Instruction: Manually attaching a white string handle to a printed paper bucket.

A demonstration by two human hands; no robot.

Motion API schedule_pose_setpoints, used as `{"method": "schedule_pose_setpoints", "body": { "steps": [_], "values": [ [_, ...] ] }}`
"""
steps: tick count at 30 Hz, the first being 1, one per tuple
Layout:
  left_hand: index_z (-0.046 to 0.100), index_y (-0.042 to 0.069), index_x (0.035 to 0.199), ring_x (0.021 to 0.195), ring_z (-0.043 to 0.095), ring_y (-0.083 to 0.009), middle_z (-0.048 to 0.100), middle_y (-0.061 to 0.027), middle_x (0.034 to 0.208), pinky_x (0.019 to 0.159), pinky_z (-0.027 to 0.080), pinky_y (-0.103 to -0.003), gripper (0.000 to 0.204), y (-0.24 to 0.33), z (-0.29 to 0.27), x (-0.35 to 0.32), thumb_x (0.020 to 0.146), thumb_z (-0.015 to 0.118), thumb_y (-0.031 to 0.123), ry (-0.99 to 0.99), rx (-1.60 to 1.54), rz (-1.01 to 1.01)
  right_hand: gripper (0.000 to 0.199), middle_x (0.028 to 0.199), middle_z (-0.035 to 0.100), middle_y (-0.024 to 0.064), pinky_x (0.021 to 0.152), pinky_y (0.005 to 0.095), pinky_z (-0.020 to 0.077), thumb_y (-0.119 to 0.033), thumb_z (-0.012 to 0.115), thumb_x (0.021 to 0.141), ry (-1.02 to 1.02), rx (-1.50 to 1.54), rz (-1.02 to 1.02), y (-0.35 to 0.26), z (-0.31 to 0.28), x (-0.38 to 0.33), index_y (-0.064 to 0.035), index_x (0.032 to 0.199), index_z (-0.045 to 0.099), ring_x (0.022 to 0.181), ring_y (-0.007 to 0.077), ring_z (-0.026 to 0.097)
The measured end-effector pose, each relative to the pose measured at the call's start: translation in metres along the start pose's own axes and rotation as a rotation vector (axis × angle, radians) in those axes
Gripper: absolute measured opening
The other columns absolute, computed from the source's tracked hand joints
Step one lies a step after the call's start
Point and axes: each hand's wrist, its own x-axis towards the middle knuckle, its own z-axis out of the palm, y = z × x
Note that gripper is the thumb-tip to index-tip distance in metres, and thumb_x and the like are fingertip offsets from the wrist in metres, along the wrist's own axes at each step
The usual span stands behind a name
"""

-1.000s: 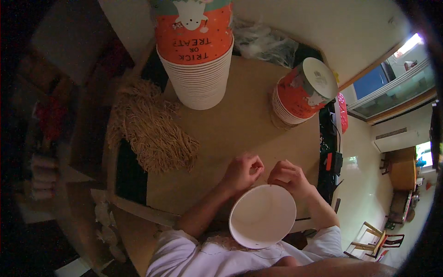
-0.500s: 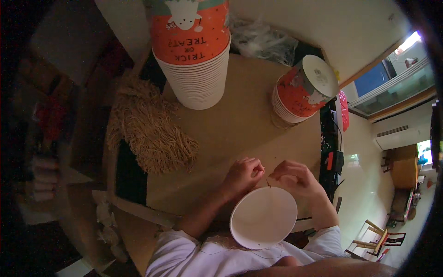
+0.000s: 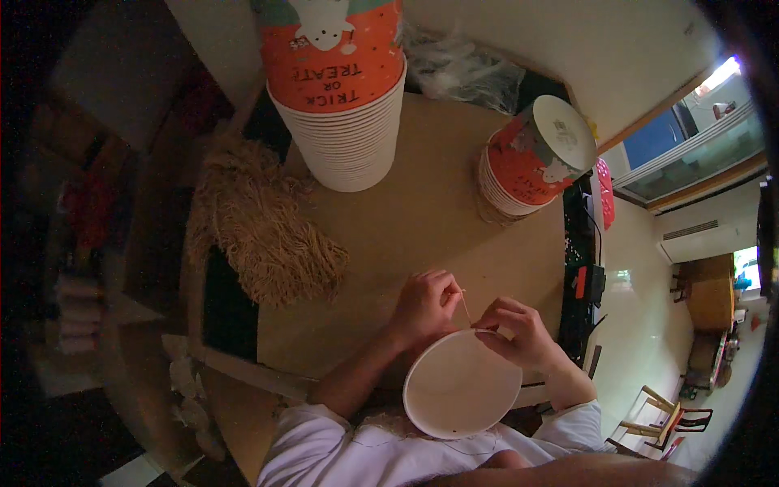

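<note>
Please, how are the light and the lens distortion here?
Head view: black rims the picture, the left side is dim; a bright strip glares at upper right; fisheye stretching tips the chair; the white cup is softly shaded inside.

From left hand (image 3: 428,300): table (image 3: 406,227) free at 12. Tall bucket stack (image 3: 345,138) blocks 11, twine bundle (image 3: 272,231) 10, short bucket stack (image 3: 527,166) 1 (plastic bag (image 3: 466,73) ends the 12 lane).

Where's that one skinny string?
In the head view, right of centre, the thin tan string runs from the left hand down to the rim of the round white paper bucket, beside the right hand.
</note>
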Motion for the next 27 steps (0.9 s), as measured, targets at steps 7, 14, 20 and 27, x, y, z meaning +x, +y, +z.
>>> {"method": "schedule_pose_setpoints", "body": {
  "steps": [7,14,20,27],
  "values": [
    [0.054,0.003,0.069,0.072,0.06,-0.0222,0.059,-0.0101,0.072,0.067,0.047,-0.033,0.01,0.005,0.0,0.001,0.074,0.061,0.008,0.035,-0.159,-0.155,0.014,0.081,0.058,0.0084,0.061,0.032,0.0478,0.001,0.066,0.07,0.037,0.034,0.073,-0.009,0.005,-0.003,-0.0037,0.081,0.058,0.071,0.0241,0.057],
    [0.05,0.002,0.082,0.069,0.059,-0.0153,0.062,-0.0098,0.075,0.065,0.049,-0.029,0.005,0.021,-0.031,0.013,0.084,0.052,0.007,-0.195,-0.916,-0.207,0.016,0.079,0.057,0.008,0.063,0.0323,0.0473,0.001,0.066,0.071,0.106,-0.008,0.125,-0.016,0.007,-0.011,-0.0037,0.08,0.054,0.074,0.0246,0.056],
    [0.047,0.003,0.085,0.064,0.058,-0.0143,0.063,-0.0129,0.078,0.06,0.048,-0.028,0.007,0.043,-0.037,0.014,0.087,0.049,0.009,-0.279,-0.95,-0.29,0.015,0.078,0.056,0.0075,0.065,0.0346,0.0441,0.0,0.066,0.071,0.098,-0.143,-0.029,-0.015,0.008,-0.014,-0.0049,0.079,0.054,0.074,0.0275,0.055],
    [0.048,0.004,0.084,0.062,0.055,-0.0101,0.064,-0.01,0.083,0.056,0.045,-0.022,0.007,0.041,-0.03,0.015,0.086,0.051,0.01,-0.202,-0.915,-0.279,0.014,0.076,0.054,0.0091,0.065,0.0369,0.0434,0.0,0.064,0.071,0.127,-0.201,-0.007,-0.016,0.011,-0.014,-0.0053,0.079,0.054,0.073,0.0295,0.053]
  ]
}}
